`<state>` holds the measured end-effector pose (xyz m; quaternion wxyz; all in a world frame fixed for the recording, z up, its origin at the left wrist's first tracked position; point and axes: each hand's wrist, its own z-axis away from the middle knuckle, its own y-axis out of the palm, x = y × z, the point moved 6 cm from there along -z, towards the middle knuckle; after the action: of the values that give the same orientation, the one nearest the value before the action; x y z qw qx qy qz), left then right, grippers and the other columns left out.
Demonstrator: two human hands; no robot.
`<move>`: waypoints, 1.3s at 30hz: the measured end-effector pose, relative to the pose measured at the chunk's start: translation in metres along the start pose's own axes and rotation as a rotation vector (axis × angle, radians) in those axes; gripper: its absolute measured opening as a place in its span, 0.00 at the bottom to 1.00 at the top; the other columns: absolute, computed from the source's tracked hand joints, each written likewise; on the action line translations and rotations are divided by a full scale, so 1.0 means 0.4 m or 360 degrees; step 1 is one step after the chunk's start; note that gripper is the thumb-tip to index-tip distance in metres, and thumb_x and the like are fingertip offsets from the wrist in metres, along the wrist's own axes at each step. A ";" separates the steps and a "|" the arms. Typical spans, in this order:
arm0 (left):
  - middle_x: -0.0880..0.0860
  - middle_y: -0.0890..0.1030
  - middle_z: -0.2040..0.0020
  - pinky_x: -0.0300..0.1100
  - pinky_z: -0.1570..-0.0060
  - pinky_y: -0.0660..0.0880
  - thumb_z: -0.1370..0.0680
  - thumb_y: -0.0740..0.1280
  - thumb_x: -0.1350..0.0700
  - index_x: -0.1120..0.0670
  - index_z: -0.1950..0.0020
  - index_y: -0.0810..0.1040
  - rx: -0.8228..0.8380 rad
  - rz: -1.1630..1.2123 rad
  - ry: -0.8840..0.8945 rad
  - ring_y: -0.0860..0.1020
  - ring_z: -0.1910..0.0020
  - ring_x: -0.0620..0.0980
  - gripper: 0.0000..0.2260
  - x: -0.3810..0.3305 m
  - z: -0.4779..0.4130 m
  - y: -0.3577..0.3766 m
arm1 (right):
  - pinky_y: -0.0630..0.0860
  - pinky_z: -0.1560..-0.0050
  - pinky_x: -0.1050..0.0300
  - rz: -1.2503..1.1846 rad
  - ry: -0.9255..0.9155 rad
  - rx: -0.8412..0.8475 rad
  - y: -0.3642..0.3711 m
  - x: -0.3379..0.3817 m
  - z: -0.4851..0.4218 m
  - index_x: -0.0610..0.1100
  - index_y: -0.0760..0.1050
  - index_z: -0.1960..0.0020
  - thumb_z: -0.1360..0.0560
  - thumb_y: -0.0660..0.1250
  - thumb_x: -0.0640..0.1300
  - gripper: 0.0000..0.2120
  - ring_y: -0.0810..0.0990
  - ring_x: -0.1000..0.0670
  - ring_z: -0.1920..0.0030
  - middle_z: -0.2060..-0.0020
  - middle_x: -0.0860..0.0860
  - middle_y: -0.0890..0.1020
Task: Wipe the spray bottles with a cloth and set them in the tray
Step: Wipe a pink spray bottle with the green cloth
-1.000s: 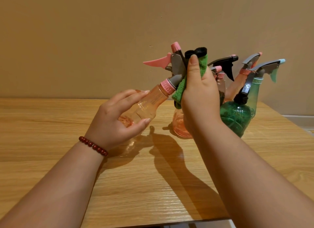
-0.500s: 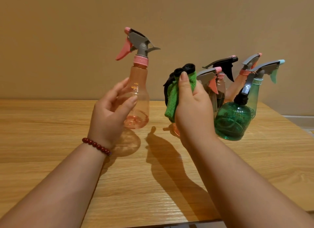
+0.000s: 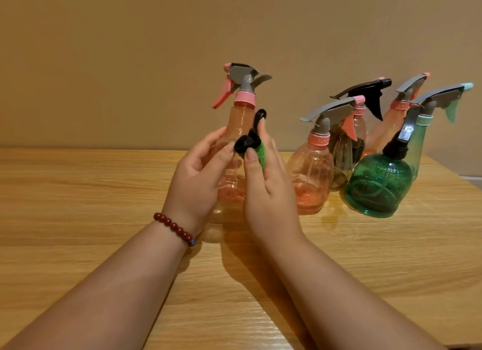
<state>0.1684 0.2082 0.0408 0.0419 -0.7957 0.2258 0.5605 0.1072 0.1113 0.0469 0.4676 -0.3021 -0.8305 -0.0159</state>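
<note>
Held item: translucent pink plastic spray bottle [image 3: 242,120]; tapered neck, ribbed pink collar, grey trigger head; upright, raised above the surface [image 3: 78,193], between both hands
Grip, left: left hand [image 3: 198,177] wraps its curled fingers round the bottle body
Grip, right: right hand [image 3: 268,190] pinches the cloth [image 3: 259,155] against the bottle's right side
Wiper: fuzzy green fabric, bunched black edge; touching the bottle's shoulder
Standing group: rounded pink bottle [image 3: 311,174] and domed, ribbed green bottle [image 3: 378,185] foremost; others packed behind, trigger heads overlapping
Support: smooth pale wood grain; right edge just beyond the group; wide stretch of wood left of the hands
Wrist: red bead bracelet [image 3: 173,227], left
</note>
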 end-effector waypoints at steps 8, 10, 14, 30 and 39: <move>0.46 0.82 0.43 0.51 0.50 0.80 0.28 0.71 0.52 0.39 0.41 0.78 0.0157 -0.0200 0.0107 0.81 0.47 0.56 0.17 -0.008 0.009 0.024 | 0.73 0.49 0.67 -0.0302 0.0503 -0.0097 -0.046 -0.042 -0.030 0.59 0.74 0.43 0.18 0.51 0.56 0.14 0.77 0.64 0.49 0.51 0.60 0.80; 0.46 0.82 0.44 0.51 0.51 0.80 0.26 0.71 0.52 0.40 0.40 0.77 0.0131 -0.0211 0.0147 0.82 0.49 0.54 0.16 -0.013 0.008 0.023 | 0.72 0.47 0.67 -0.0319 0.0501 -0.0061 -0.039 -0.044 -0.022 0.60 0.74 0.42 0.18 0.51 0.57 0.14 0.76 0.68 0.48 0.49 0.60 0.80; 0.46 0.82 0.43 0.46 0.48 0.80 0.26 0.70 0.50 0.41 0.38 0.75 0.0048 -0.0310 0.0207 0.81 0.45 0.49 0.18 -0.013 0.001 0.008 | 0.67 0.31 0.57 -0.0201 0.0289 -0.0071 -0.019 -0.024 0.002 0.54 0.61 0.25 0.18 0.51 0.56 0.23 0.68 0.61 0.31 0.31 0.57 0.73; 0.42 0.74 0.38 0.43 0.43 0.76 0.27 0.68 0.46 0.48 0.32 0.72 -0.0048 -0.1215 0.0965 0.75 0.41 0.42 0.24 -0.068 0.009 -0.028 | 0.68 0.57 0.54 -0.0224 0.0270 -0.0755 -0.220 0.074 -0.095 0.41 0.65 0.46 0.16 0.52 0.51 0.13 0.53 0.63 0.57 0.60 0.65 0.59; 0.37 0.71 0.38 0.33 0.41 0.72 0.27 0.67 0.46 0.50 0.32 0.73 -0.0106 -0.1268 0.1001 0.72 0.40 0.35 0.23 -0.062 0.005 -0.033 | 0.71 0.68 0.55 -0.0146 0.0165 -0.1090 -0.273 0.074 -0.122 0.47 0.67 0.65 0.17 0.50 0.55 0.21 0.72 0.53 0.72 0.74 0.52 0.72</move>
<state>0.1651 0.2283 0.0602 0.1569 -0.9512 -0.1115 0.2411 0.0768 0.0214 0.1257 0.3796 -0.4026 -0.7648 -0.3299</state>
